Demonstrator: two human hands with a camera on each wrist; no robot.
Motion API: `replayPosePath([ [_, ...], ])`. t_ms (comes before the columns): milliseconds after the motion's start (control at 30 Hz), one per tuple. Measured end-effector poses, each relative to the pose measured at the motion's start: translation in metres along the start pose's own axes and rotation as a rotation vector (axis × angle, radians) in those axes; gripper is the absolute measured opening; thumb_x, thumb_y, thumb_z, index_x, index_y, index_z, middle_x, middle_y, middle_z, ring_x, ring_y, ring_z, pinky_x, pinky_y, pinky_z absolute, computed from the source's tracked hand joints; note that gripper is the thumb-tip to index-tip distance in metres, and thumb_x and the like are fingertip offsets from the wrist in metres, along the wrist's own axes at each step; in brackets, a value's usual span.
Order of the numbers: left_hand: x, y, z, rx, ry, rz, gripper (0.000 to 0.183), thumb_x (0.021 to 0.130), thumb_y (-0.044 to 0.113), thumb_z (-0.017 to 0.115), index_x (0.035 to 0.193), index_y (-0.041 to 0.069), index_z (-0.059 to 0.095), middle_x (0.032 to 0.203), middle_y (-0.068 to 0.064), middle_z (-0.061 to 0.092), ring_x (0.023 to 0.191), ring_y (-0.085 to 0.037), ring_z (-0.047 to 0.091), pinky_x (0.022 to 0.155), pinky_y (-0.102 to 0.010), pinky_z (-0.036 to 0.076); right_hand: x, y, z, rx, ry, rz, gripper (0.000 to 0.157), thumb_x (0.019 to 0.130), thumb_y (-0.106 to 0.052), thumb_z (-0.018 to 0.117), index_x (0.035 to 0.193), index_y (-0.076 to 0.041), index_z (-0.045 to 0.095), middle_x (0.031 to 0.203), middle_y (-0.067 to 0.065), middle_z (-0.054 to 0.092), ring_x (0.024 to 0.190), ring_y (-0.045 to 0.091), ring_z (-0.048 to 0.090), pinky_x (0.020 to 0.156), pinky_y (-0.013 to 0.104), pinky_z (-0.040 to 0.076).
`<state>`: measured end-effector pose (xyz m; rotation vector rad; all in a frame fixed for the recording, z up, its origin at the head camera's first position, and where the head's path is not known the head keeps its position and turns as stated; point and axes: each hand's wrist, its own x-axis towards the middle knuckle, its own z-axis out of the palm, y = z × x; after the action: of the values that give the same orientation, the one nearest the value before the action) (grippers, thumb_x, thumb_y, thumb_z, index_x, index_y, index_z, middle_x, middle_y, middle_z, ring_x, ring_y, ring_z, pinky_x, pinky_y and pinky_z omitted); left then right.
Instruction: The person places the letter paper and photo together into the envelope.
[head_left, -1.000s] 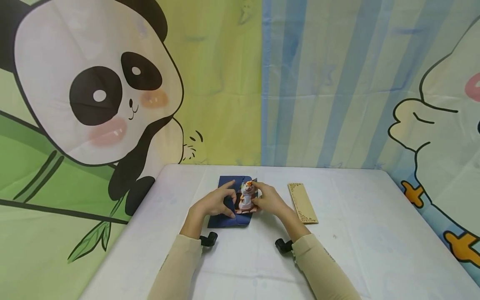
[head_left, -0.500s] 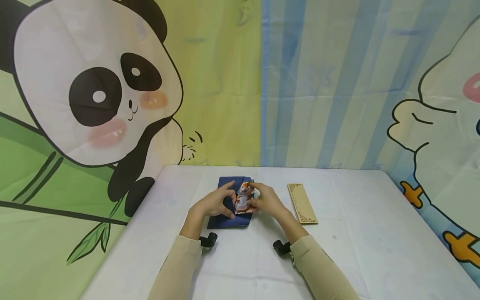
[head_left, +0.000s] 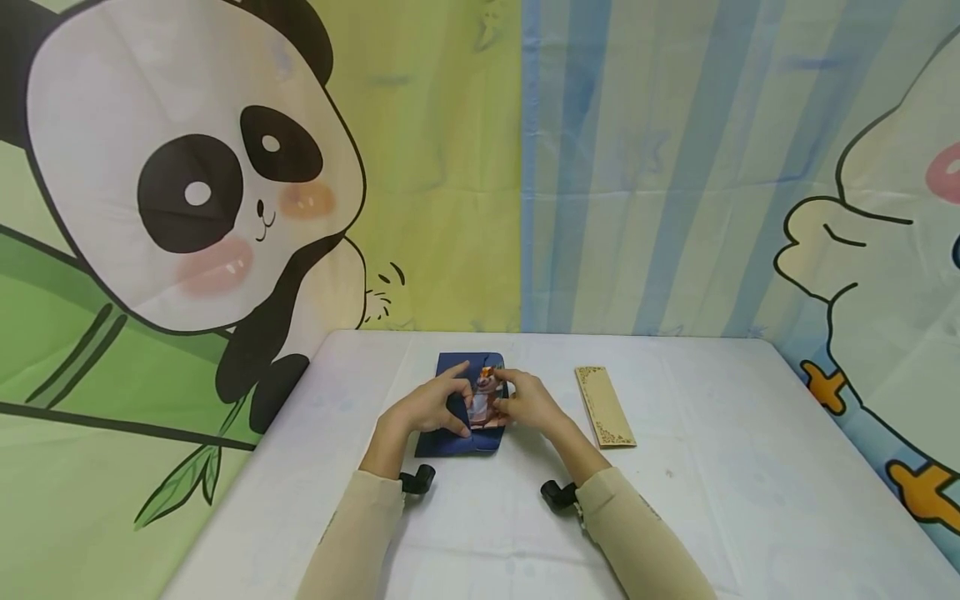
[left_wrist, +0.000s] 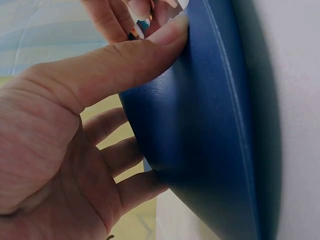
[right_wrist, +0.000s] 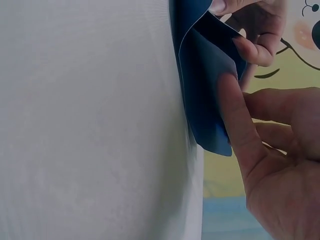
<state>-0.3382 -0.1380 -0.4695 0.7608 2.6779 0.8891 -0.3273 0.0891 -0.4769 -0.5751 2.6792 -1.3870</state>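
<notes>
A dark blue envelope (head_left: 454,444) lies near the middle of the table, its mouth spread apart on the right side. My left hand (head_left: 429,406) grips its left part, the thumb in front and the fingers behind in the left wrist view. At the mouth is a card (head_left: 482,410) with a cartoon animal in white printed on it, partly covered by the envelope. My right hand (head_left: 532,403) pinches the card's right edge between thumb and fingers. In the right wrist view, the right thumb lies against a blue-grey sheet (right_wrist: 212,62) within the envelope's opening.
A narrow tan envelope (head_left: 604,407) with ornate brown corners lies to the right of my right hand. The white tablecloth (head_left: 720,467) covers the table. Behind it hangs a curtain (head_left: 442,167) with a printed panda.
My right hand has moved slightly left, sliding the picture card further into the blue envelope. The left hand and the tan envelope have stayed in place.
</notes>
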Motion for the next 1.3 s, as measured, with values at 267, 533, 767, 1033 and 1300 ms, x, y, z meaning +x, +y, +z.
replayPosePath([
  [267,0.001,-0.001,0.001,0.017,0.000,0.010,0.039,0.064,0.028,0.090,0.083,0.028,0.056,0.161,0.001,0.014,0.144,-0.033,0.020,0.108,-0.055,0.029,0.003,0.001,0.003,0.008,-0.004,0.028,0.061,0.086,-0.002,0.068,0.141,-0.002,0.044,0.116,0.020,0.064,0.056,0.020,0.066,0.054,0.028,0.053],
  [533,0.001,-0.003,0.000,0.018,0.000,0.011,0.039,0.064,0.028,0.090,0.083,0.029,0.056,0.161,0.002,0.014,0.144,-0.032,0.020,0.109,-0.054,0.029,0.006,0.001,0.008,0.044,-0.031,-0.003,0.067,0.081,0.002,0.071,0.142,-0.001,0.042,0.117,0.021,0.063,0.058,0.017,0.067,0.056,0.030,0.055],
  [767,0.000,-0.003,0.002,0.023,-0.016,0.020,0.040,0.065,0.030,0.089,0.086,0.029,0.056,0.161,0.001,0.012,0.143,-0.033,0.021,0.106,-0.053,0.034,0.003,-0.001,0.011,0.045,-0.063,-0.025,0.065,0.083,0.002,0.069,0.142,-0.001,0.042,0.118,0.022,0.061,0.060,0.017,0.066,0.056,0.031,0.055],
  [1033,0.000,-0.002,0.001,0.015,-0.013,0.027,0.040,0.064,0.029,0.090,0.087,0.027,0.056,0.161,-0.001,0.013,0.144,-0.032,0.020,0.107,-0.053,0.033,0.008,-0.002,0.015,-0.038,-0.016,-0.065,0.062,0.080,0.002,0.073,0.137,-0.003,0.049,0.129,0.017,0.055,0.058,0.010,0.062,0.060,0.027,0.053],
  [1300,-0.001,0.000,-0.002,0.011,-0.011,0.039,0.040,0.064,0.028,0.090,0.087,0.026,0.057,0.160,-0.004,0.014,0.143,-0.036,0.021,0.107,-0.055,0.032,0.012,-0.002,0.017,-0.031,0.001,-0.066,0.060,0.077,0.001,0.077,0.132,-0.002,0.053,0.134,0.016,0.052,0.074,0.020,0.068,0.071,0.034,0.055],
])
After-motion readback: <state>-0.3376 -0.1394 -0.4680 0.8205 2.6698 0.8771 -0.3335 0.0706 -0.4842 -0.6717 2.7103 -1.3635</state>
